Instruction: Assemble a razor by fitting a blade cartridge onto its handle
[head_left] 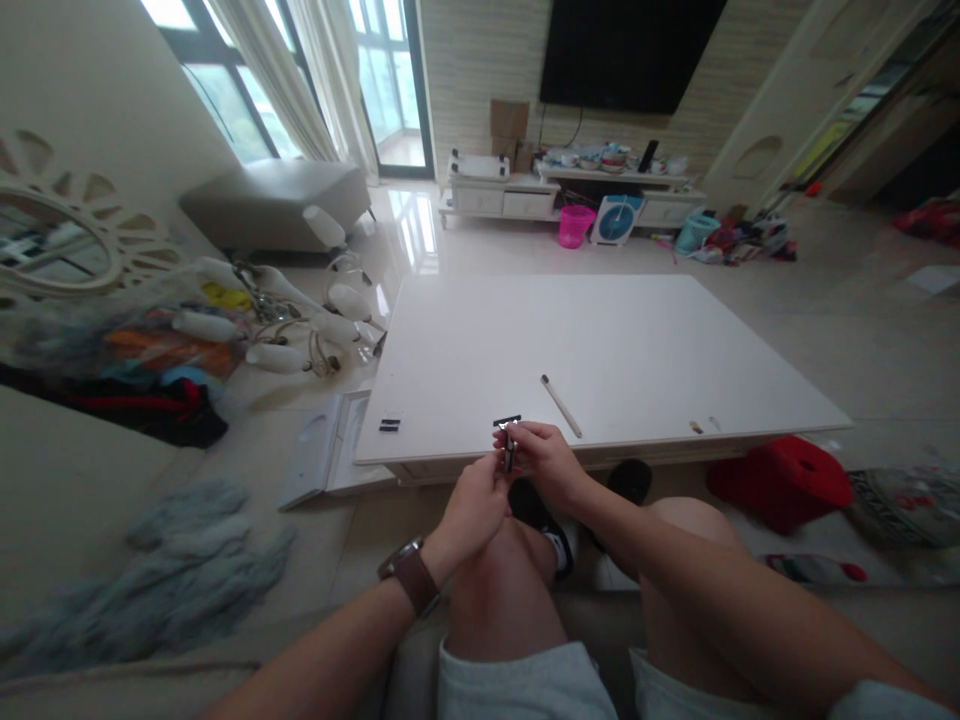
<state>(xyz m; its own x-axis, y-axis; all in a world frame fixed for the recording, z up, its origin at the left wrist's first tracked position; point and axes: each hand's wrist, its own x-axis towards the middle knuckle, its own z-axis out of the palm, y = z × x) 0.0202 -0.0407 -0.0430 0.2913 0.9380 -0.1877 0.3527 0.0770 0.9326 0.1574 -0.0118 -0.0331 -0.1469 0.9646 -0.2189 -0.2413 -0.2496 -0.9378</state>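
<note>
My left hand (480, 497) and my right hand (546, 452) meet just off the near edge of the white table (600, 340). Both are closed on a small black-and-silver T-shaped piece (509, 452) that looks like a razor; the fingers cover part of it. Its dark crossbar points up toward the table, and the narrow stem runs down between my fingertips. Right of my hands lies a pale, slim stick with a dark end (561, 405), much like a toothbrush. Two short black strips (389, 425) rest near the table's left corner.
Small brown and pale bits (697, 427) lie by the right front edge. Left of the table are an open white box (322, 450) and a lamp with several white shades (276, 358). A red bin-like object (784, 485) stands at the right. My knees are below the table edge.
</note>
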